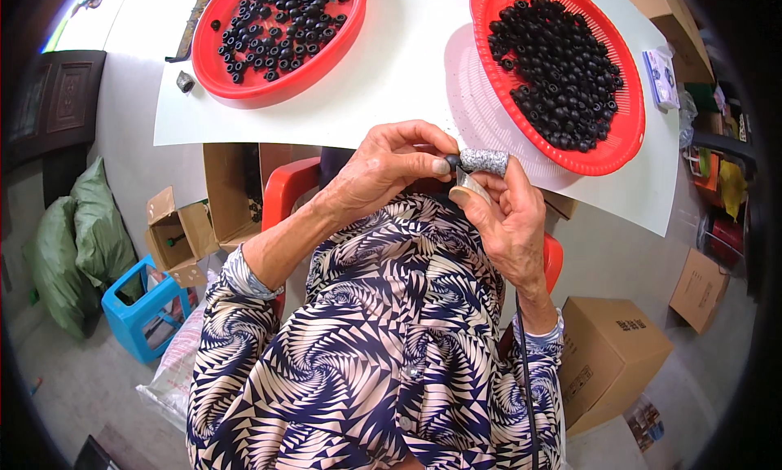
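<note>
Over the near edge of the white table, my left hand (389,162) pinches a small round black piece (453,161) between thumb and fingertips. My right hand (515,226) is closed around a short grey speckled cylinder (484,161), whose left end meets the black piece. Under my right thumb, a thin silvery strip or blade (466,182) points toward the black piece; its exact kind is hard to make out. Beyond my hands, a red basket (634,136) holds many similar black pieces. More of them, with open ends, lie in a red tray (346,45) at the far left.
A small wrapped bit (185,81) lies by the tray, and a small purple-and-white box (661,79) is at the table's right edge. On the floor are a blue stool (130,317), green sacks (61,246) and a cardboard box (607,357). I sit on a red chair (287,189).
</note>
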`<move>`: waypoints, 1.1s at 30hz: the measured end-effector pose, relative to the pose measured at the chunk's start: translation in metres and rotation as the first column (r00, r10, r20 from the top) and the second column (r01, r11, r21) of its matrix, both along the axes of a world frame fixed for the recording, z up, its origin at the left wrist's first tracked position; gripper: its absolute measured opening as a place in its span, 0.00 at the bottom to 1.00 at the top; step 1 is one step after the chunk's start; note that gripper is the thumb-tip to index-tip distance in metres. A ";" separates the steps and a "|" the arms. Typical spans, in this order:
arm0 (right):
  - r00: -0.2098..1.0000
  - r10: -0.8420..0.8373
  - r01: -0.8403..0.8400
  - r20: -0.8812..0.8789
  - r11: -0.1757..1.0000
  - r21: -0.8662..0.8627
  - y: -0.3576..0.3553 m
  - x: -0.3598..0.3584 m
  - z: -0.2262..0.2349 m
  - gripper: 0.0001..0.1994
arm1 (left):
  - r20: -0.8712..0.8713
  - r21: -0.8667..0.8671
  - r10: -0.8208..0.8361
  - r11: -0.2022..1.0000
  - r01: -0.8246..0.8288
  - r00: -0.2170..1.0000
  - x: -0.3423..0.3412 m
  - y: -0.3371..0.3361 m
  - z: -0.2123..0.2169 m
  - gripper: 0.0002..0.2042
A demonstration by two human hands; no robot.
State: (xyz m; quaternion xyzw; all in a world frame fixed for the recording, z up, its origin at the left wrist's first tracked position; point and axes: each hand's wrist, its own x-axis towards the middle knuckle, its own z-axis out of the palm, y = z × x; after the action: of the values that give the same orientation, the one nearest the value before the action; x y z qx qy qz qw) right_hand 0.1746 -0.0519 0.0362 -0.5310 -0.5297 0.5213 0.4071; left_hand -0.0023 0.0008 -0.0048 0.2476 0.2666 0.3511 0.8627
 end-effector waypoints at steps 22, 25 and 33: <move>0.999 -0.011 0.010 0.034 0.999 0.034 -0.001 0.000 -0.004 0.14 | -0.096 0.096 0.006 0.995 0.003 0.995 -0.001 0.001 0.002 0.10; 0.999 -0.004 0.003 0.045 1.000 0.024 -0.001 0.001 -0.005 0.15 | -0.090 0.098 0.005 0.995 0.003 0.996 -0.001 0.000 0.001 0.10; 0.998 -0.010 0.006 0.066 0.998 0.060 0.000 -0.003 -0.004 0.13 | -0.142 0.177 0.025 0.984 0.001 0.990 0.000 0.001 0.002 0.09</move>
State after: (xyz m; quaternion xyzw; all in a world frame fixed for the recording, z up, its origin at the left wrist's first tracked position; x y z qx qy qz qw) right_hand 0.1716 -0.0522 0.0318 -0.5377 -0.5560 0.4858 0.4072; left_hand -0.0026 0.0017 -0.0024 0.3463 0.2971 0.3599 0.8138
